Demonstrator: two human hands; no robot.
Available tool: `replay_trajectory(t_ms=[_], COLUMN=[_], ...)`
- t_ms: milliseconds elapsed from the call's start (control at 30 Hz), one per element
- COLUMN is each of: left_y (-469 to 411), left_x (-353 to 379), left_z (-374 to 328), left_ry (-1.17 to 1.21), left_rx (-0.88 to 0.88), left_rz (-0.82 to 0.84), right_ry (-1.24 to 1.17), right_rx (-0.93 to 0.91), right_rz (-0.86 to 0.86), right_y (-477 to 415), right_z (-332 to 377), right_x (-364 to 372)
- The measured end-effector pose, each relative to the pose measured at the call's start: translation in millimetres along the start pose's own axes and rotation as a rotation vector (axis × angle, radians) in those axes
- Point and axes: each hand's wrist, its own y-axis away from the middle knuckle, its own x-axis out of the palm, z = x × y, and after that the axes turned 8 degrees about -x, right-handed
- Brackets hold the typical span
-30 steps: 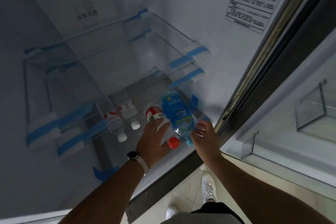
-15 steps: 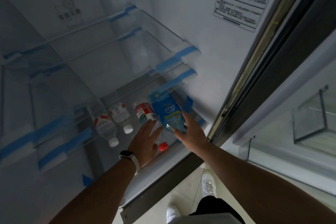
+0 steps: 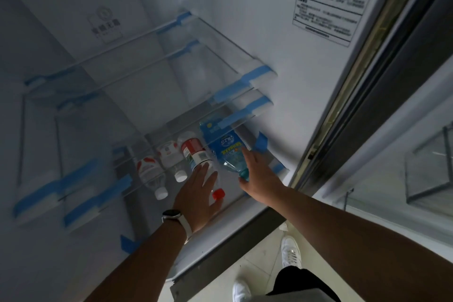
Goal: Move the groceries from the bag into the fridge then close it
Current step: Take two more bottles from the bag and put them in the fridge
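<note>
Several bottles lie side by side on the fridge's bottom shelf point(image 3: 250, 201). The blue-labelled bottle point(image 3: 226, 147) lies at the right, neck toward me. My right hand point(image 3: 257, 174) rests on it with straight fingers, covering its cap end. Left of it lies the red-capped bottle point(image 3: 196, 154), and my left hand point(image 3: 198, 193) lies flat over its lower part with fingers straight; a watch is on that wrist. Further left are two clear bottles with white caps point(image 3: 153, 176) point(image 3: 172, 159). The grocery bag is out of view.
Glass shelves with blue tape point(image 3: 255, 76) sit above the bottles. The fridge's right wall carries a printed label point(image 3: 328, 0). The open door with clear bins point(image 3: 429, 167) stands at the right. My white shoes point(image 3: 290, 252) are on the tiled floor below.
The blue bottle has been pushed deeper onto the shelf. My right hand went from holding its neck to lying flat on it. My left hand stays on the red-capped bottle.
</note>
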Motion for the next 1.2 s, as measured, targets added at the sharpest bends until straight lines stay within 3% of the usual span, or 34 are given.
replay_trajectory(t_ms=[533,900,1200], left_y=[-57,-59,-29], left_x=[-2,-10,-34], left_z=[23,34,20], left_ry=[0.094,0.071,0.206], left_rx=[-0.102,-0.194,-0.121], left_rz=[0.023,-0.039,-0.115], right_ry=[0.220,0.185,0.372], right_rx=[-0.046,-0.091,-0.217], right_rz=[0.199,0.189,0.159], right_y=[-62,-75,-51], right_z=[0,-5,19], right_x=[-4,1,-21])
